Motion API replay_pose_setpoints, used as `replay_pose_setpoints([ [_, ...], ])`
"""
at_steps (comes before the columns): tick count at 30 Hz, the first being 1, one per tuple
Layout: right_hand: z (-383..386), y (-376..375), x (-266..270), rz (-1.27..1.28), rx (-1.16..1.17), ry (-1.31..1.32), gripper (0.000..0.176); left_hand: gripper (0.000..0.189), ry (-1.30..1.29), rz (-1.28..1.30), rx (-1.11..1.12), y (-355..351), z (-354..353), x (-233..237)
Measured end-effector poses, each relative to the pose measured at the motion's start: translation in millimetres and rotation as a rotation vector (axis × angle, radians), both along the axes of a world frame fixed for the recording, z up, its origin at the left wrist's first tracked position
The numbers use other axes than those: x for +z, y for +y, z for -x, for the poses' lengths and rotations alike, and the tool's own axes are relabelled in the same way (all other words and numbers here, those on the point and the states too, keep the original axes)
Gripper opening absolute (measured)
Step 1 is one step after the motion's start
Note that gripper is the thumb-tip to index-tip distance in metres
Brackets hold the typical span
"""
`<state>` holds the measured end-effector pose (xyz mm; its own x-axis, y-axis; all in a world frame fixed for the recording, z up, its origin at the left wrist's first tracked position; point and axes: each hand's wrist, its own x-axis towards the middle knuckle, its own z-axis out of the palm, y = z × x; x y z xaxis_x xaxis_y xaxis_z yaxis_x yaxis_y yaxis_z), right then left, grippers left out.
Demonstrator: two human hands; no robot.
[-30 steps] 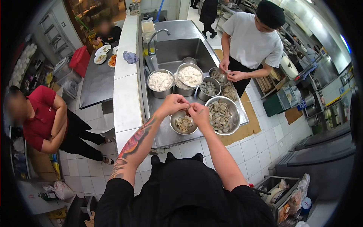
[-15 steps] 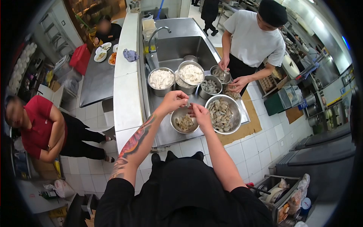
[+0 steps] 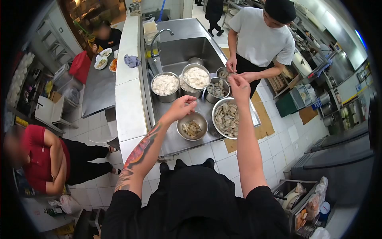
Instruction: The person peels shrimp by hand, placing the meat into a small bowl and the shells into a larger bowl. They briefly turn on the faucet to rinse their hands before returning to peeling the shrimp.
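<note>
My left hand (image 3: pixel 182 107) is over the edge of a small metal bowl (image 3: pixel 202 120) of shrimp scraps (image 3: pixel 191 129), its fingers loosely bent and apart. No item shows in it. My right hand (image 3: pixel 240 88) reaches past the large metal bowl (image 3: pixel 214 121) of unpeeled shrimp (image 3: pixel 227 118), its fingertips pinched together close to a co-worker's hands (image 3: pixel 248 76). What the pinch holds, if anything, is hidden. Just left of it stands a metal pot (image 3: pixel 209 96) of grey shrimp (image 3: pixel 217 87).
Metal pots (image 3: pixel 164 97) heaped with pale food stand behind the bowls, before a sink (image 3: pixel 191 51) with a curved tap (image 3: pixel 161 34). A tiled ledge (image 3: pixel 131 103) runs along the left. A co-worker in white (image 3: pixel 260 38) works at the right; a person in red (image 3: pixel 43 159) stands left.
My right hand has moved away from my left, up and right toward the co-worker's hands. My left hand's fingers have loosened, and it stays near the small bowl. The view has shifted slightly.
</note>
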<state>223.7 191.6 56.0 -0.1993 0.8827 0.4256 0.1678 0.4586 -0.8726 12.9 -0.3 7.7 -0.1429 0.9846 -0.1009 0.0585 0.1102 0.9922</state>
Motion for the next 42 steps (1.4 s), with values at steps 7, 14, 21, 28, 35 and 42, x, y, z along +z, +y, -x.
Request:
replay_pose_setpoints([
  [7,-76,17,-97,0.122,-0.080,-0.489,0.020,0.041,0.126,-0.020,0.005,-1,4,-5],
  [14,-116,-15,-149,0.143,-0.188,-0.563,0.021,0.040,0.342,-0.079,-0.027,-1,4,-19],
  [21,-83,-64,-143,0.145,-0.076,-1.202,0.028,0.039,0.466,-0.066,-0.134,-5,-2,-8],
  [28,-90,-43,-139,0.410,-0.133,-1.140,0.040,0.039,0.472,-0.057,-0.104,-9,2,-3],
  [35,-52,-94,-102,0.884,0.291,-0.152,0.032,0.033,0.567,-0.276,-0.246,-7,-8,0],
  [42,10,-133,-99,1.288,0.468,0.417,0.028,0.031,0.785,-0.389,-0.235,-9,-13,-11],
])
